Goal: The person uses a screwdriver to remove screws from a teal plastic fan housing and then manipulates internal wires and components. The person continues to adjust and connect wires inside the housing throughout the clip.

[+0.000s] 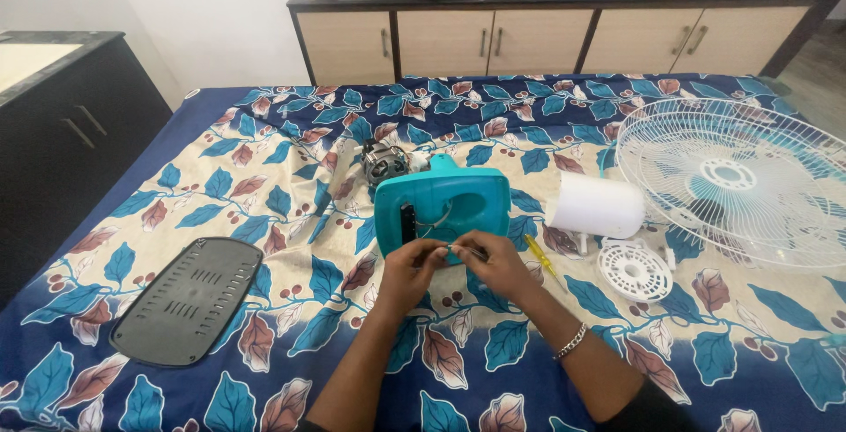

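A teal fan base housing (454, 203) lies on the leaf-patterned bedsheet (291, 124), with thin wires running out of its near edge. My left hand (412, 266) and my right hand (489, 258) meet just in front of it, fingertips pinched together on the wire ends. A bracelet sits on my right wrist. Behind the housing lies the metal fan motor (385, 161). A yellow-handled screwdriver (538, 254) rests just right of my right hand.
A dark grey vented bottom cover (189, 298) lies at the left. To the right are a white motor cover (597, 206), a small white round part (634, 271) and a white fan grille (738, 178). A cabinet (546, 40) stands behind the bed.
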